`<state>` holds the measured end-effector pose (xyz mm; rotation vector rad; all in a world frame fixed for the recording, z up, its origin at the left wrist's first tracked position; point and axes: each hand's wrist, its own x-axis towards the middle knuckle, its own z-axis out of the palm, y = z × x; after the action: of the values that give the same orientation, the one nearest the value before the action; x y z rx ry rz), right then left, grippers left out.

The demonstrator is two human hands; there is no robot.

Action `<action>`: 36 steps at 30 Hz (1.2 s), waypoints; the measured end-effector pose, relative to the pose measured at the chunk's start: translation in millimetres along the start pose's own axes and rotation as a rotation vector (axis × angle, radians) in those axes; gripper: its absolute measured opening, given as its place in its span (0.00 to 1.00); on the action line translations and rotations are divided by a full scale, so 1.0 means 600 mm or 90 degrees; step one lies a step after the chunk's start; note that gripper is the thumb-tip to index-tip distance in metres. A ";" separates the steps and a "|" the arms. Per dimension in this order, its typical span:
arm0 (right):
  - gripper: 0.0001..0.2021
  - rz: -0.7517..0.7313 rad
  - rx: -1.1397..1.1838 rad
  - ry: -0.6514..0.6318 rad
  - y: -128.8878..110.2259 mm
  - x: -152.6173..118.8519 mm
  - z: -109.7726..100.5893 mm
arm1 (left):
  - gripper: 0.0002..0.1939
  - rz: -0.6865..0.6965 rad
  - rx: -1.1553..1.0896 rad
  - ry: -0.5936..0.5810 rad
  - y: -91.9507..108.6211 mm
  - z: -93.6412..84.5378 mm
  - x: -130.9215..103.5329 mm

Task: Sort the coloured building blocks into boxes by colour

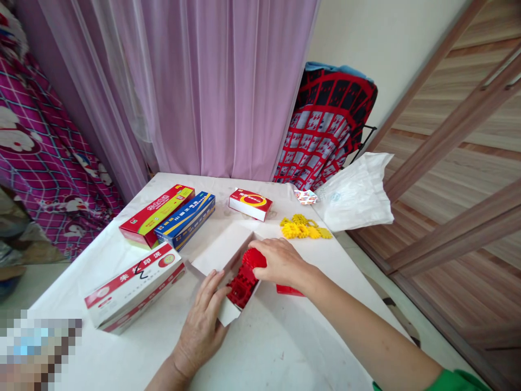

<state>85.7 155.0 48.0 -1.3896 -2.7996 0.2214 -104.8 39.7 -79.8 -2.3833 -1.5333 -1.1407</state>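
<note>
An open white cardboard box (229,314) lies on the table with its lid flap folded out to the left. Inside it are red plastic toothed pieces (241,287). My left hand (207,309) is closed on the near left side of this box, fingers over the edge. With my right hand (280,259) I pinch a red round plastic piece with a ridged rim (254,259), held at the far end of the box over the other red pieces. Partly hidden under my right forearm is a flat red item (290,291).
Yellow plastic toothed pieces (303,227) lie at the right near a white plastic bag (354,193). A small red-and-white box (250,203) stands behind. On the left are a red-and-yellow box (157,214), a blue box (185,220) and a long white-and-red box (134,288).
</note>
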 end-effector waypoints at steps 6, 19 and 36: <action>0.23 0.005 -0.057 -0.051 -0.008 0.005 0.025 | 0.30 -0.006 -0.013 -0.003 -0.004 0.005 -0.006; 0.25 0.013 -0.025 -0.033 -0.007 -0.007 0.007 | 0.28 -0.006 -0.018 0.005 0.001 0.000 0.000; 0.18 -0.050 0.014 -0.032 -0.076 -0.011 0.044 | 0.36 -0.033 -0.079 0.034 0.005 0.004 -0.006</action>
<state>51.9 119.4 28.1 -1.2839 -2.8764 0.2889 -102.2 36.5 -82.9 -2.3799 -1.5594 -1.3366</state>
